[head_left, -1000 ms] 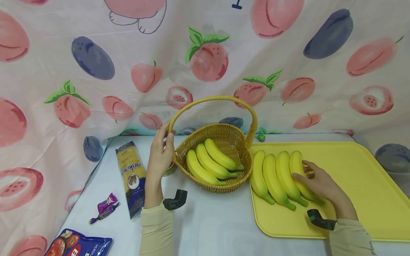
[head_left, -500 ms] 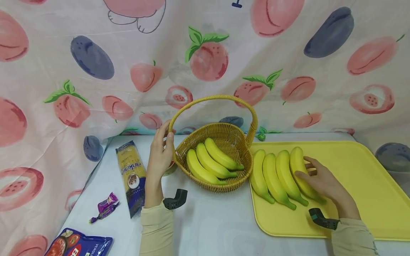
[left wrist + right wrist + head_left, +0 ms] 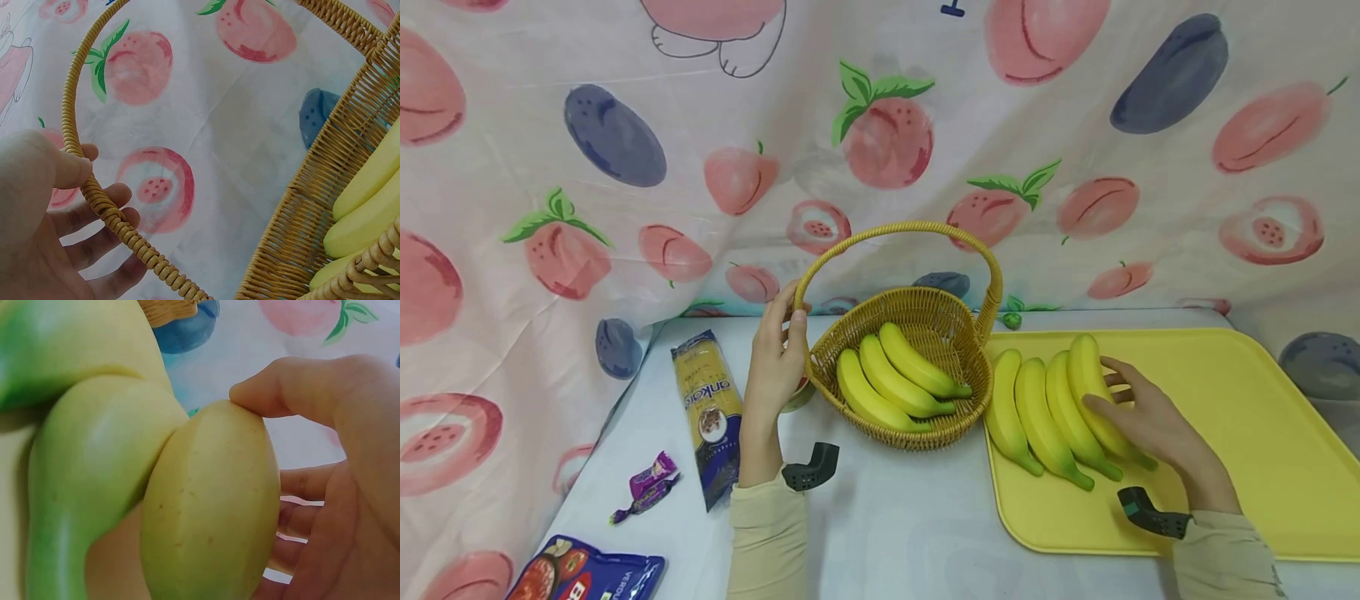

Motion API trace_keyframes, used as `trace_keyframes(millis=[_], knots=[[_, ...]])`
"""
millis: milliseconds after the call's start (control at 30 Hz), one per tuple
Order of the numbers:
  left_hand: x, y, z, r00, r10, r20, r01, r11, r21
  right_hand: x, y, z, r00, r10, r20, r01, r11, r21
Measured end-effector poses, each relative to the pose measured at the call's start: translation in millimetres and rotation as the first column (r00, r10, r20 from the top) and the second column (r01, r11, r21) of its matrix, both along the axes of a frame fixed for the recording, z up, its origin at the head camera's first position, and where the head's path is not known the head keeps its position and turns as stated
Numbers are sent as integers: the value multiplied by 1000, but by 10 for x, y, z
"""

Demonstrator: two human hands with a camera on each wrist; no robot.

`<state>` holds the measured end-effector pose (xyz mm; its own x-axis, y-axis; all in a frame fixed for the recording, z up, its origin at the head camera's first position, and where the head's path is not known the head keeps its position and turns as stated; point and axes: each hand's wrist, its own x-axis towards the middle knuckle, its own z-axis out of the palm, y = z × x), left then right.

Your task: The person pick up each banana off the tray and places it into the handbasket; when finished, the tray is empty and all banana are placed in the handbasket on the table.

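Observation:
In the head view my left hand (image 3: 775, 358) holds the left side of the arched handle (image 3: 906, 227) of a wicker basket (image 3: 951, 329). The left wrist view shows thumb and fingers around the handle (image 3: 72, 106). Three yellow bananas (image 3: 895, 379) lie in the basket. On the right, my right hand (image 3: 1157, 417) pinches the rightmost banana (image 3: 1090, 383) of a row on the yellow tray (image 3: 1247, 417). That banana (image 3: 206, 506) overlaps its neighbour (image 3: 112, 444), its upper end raised, with thumb on one side and fingers on the other.
Left of the basket lies an "ankara" package (image 3: 707, 408), with purple-wrapped candies (image 3: 651, 483) and a blue pouch (image 3: 587, 575) nearer the front. A can (image 3: 797, 398) stands partly hidden behind my left hand. A fruit-print cloth (image 3: 887, 142) hangs behind the table.
My right hand has raised the upper end of the rightmost banana and shifted it slightly left, against the neighbouring one. The left hand and basket stay put.

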<state>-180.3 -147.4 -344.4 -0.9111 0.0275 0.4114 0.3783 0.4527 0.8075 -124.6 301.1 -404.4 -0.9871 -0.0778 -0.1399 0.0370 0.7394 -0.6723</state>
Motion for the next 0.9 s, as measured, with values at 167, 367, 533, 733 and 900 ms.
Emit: trace_keyframes(millis=[167,367,533,733,900], knots=[[5,0,-3,1000,0,-2,0,1000,-1,5,-57,31,1000,10,-26,-10,1000,8],[2,-5,-12,1000,-6,-3,6,1000,9,19,-131,73,998,42,-49,-42,999,-6],[2,-11,-13,1000,-7,-7,7,1000,18,16,-210,102,994,74,-85,-76,997,-20],[15,-19,-7,1000,2,-10,-2,1000,5,14,-337,116,987,110,-120,-114,993,-25],[3,-11,-16,1000,-8,-12,8,1000,-3,27,-424,137,980,137,-145,-141,990,-22]])
